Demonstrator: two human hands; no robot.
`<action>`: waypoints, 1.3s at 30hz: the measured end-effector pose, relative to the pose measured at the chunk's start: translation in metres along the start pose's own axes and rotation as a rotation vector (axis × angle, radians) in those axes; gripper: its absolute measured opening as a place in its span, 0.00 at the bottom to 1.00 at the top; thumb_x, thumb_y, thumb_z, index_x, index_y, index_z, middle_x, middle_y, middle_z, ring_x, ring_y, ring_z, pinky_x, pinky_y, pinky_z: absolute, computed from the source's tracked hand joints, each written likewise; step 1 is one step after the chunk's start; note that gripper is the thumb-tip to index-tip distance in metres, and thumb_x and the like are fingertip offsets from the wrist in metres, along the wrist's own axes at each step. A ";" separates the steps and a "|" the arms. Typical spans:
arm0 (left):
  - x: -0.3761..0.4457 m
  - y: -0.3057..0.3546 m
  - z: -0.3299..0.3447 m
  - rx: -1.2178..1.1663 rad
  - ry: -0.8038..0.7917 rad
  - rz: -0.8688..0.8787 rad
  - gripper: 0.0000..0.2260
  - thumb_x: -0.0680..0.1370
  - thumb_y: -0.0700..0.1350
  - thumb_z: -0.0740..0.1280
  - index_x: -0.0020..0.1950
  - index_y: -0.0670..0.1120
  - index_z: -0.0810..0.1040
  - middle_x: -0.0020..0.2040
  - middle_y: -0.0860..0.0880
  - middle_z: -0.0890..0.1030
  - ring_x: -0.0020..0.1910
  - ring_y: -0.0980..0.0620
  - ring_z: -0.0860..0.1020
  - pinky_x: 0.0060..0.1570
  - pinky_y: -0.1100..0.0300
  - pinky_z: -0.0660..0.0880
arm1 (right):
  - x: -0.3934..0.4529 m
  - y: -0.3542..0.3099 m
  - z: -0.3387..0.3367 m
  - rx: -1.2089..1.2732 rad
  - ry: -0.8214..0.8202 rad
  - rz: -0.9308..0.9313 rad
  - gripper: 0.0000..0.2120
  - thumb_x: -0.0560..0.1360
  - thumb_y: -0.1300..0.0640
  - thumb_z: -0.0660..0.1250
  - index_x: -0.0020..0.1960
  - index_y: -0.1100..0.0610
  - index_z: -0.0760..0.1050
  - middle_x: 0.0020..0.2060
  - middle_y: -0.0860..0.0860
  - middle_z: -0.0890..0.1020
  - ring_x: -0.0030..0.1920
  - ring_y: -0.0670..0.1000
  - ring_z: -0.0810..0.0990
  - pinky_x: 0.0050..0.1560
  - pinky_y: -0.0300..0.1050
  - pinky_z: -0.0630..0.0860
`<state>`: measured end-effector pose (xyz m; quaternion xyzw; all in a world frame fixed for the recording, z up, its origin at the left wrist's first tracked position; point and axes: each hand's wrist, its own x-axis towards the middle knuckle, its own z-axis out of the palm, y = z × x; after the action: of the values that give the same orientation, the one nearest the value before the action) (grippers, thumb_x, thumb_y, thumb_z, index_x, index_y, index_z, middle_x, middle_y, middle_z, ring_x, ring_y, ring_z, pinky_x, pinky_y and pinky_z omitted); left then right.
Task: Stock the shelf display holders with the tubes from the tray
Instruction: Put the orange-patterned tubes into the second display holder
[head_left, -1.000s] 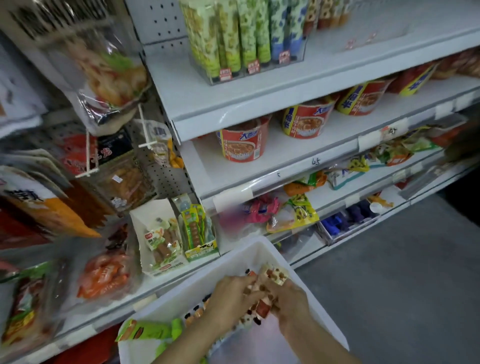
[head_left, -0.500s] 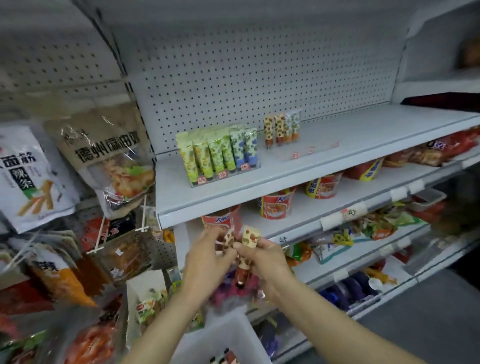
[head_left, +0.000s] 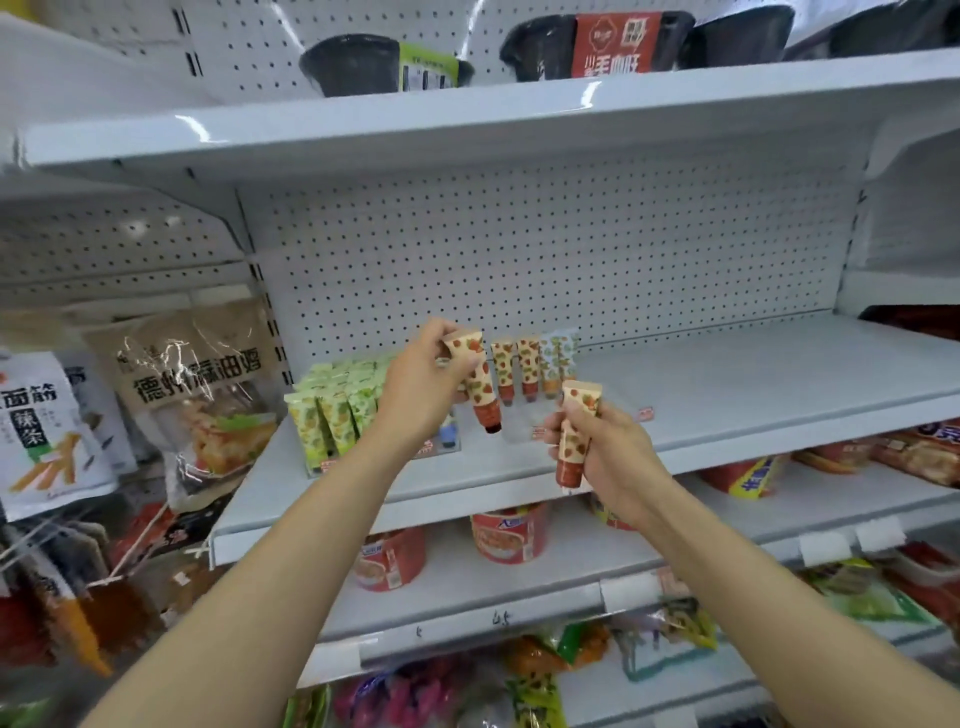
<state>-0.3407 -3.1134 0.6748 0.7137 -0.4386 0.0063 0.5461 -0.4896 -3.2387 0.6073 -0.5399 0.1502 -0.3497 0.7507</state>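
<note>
My left hand (head_left: 422, 387) grips a strawberry-patterned tube (head_left: 480, 387) by its flat top end, cap down, just above the clear display holder (head_left: 519, 423) on the middle shelf. My right hand (head_left: 605, 457) is closed around a second strawberry tube (head_left: 574, 434), held upright in front of the shelf edge. Several patterned tubes (head_left: 530, 366) stand in the holder's back row. To the left, another holder is packed with green tubes (head_left: 337, 408). The tray is out of view.
The white shelf (head_left: 727, 384) runs bare to the right of the holders, with a pegboard back. Black bowls (head_left: 358, 65) sit on the shelf above, red noodle cups (head_left: 506, 530) on the shelf below. Snack bags (head_left: 202, 395) hang on the left.
Both hands have risen from the tray to shelf height and separated, each now with one tube. The view has tilted up, and the tray has left the frame.
</note>
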 end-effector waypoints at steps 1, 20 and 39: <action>0.015 0.001 0.009 -0.019 0.008 -0.025 0.03 0.79 0.44 0.66 0.51 0.52 0.74 0.51 0.48 0.82 0.48 0.47 0.82 0.47 0.45 0.82 | 0.009 -0.003 -0.009 0.051 0.004 0.010 0.07 0.81 0.61 0.59 0.57 0.62 0.71 0.39 0.56 0.79 0.39 0.53 0.78 0.43 0.47 0.75; 0.137 -0.057 0.106 0.380 0.036 -0.117 0.12 0.79 0.35 0.59 0.61 0.44 0.70 0.50 0.43 0.79 0.46 0.42 0.79 0.45 0.47 0.79 | 0.083 0.002 -0.070 0.508 0.116 0.285 0.07 0.81 0.60 0.57 0.51 0.62 0.72 0.43 0.58 0.79 0.43 0.54 0.79 0.44 0.50 0.75; 0.139 -0.079 0.115 0.487 -0.107 -0.094 0.10 0.80 0.37 0.60 0.61 0.44 0.71 0.60 0.42 0.74 0.51 0.46 0.74 0.45 0.57 0.69 | 0.081 0.019 -0.077 0.617 0.088 0.330 0.08 0.82 0.58 0.56 0.50 0.61 0.72 0.43 0.56 0.78 0.43 0.53 0.78 0.49 0.49 0.75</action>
<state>-0.2592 -3.2883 0.6350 0.8432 -0.4186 0.0485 0.3337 -0.4709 -3.3454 0.5735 -0.2406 0.1552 -0.2755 0.9177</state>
